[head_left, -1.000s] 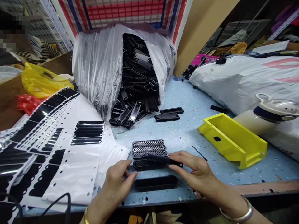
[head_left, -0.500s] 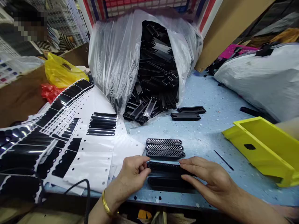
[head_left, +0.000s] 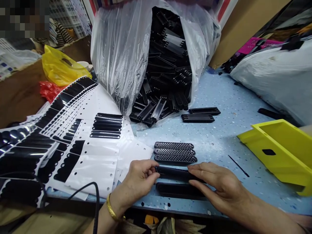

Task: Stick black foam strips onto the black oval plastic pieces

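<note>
I have the left hand point(head_left: 143, 178) pinching the left end of a long black strip point(head_left: 173, 173) between thumb and forefinger, a narrow grip. My right hand point(head_left: 218, 182) has the strip's right end between its fingertips and thumb, covering that end from view. The strip runs left to right, close above the blue speckled table point(head_left: 226, 100); I cannot tell whether its underside touches anything. Just nearer me lies a hollow black piece point(head_left: 179, 190), its right end by my right thumb. Just beyond the strip, three lattice-faced black pieces point(head_left: 174, 152) lie side by side.

To the right I see a thin black stick point(head_left: 239, 165) and a yellow plastic bin point(head_left: 280, 149). At the far side, an open clear plastic bag point(head_left: 119, 55) spills a heap of black parts point(head_left: 168, 74), with two loose toothed pieces point(head_left: 198, 118) just right of its mouth. On the left, white backing sheets point(head_left: 95, 165) overlap, carrying black stickers point(head_left: 106, 125). A yellow plastic bag point(head_left: 58, 68) sits beyond them.
</note>
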A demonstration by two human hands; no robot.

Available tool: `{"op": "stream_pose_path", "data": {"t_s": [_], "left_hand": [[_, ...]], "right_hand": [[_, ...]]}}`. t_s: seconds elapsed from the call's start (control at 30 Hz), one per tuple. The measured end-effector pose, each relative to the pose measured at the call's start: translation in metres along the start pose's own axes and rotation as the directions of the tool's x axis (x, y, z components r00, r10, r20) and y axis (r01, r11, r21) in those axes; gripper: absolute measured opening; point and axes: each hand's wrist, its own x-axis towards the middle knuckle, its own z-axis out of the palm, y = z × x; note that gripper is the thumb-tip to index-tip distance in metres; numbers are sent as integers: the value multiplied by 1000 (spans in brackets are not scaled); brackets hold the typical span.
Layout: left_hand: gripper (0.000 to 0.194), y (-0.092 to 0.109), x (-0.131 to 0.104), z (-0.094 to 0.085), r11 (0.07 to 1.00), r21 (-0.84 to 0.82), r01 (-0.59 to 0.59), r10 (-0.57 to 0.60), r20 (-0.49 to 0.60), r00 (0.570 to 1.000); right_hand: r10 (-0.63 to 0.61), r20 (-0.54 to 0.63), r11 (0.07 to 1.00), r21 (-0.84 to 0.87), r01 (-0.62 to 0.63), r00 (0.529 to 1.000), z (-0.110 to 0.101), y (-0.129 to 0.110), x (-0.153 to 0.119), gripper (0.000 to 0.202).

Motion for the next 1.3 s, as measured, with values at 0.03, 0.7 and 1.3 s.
{"op": "stream_pose_path", "data": {"t_s": [0.03, 0.7, 1.3], "left_hand": [[22, 0, 0, 0, 1000, 2, -5, 5, 3, 1000], [21, 0, -3, -1, 1000, 6, 8, -9, 16, 1000], [21, 5, -2, -2, 998, -1, 56, -56, 14, 998]], "right_hand": [[-7, 0, 1000, -3, 7, 1000, 0, 0, 0, 18], [33, 63, 999, 12, -34, 997, -3, -1, 0, 19], [27, 63, 999, 21, -28, 998, -4, -7, 6, 20]]}}
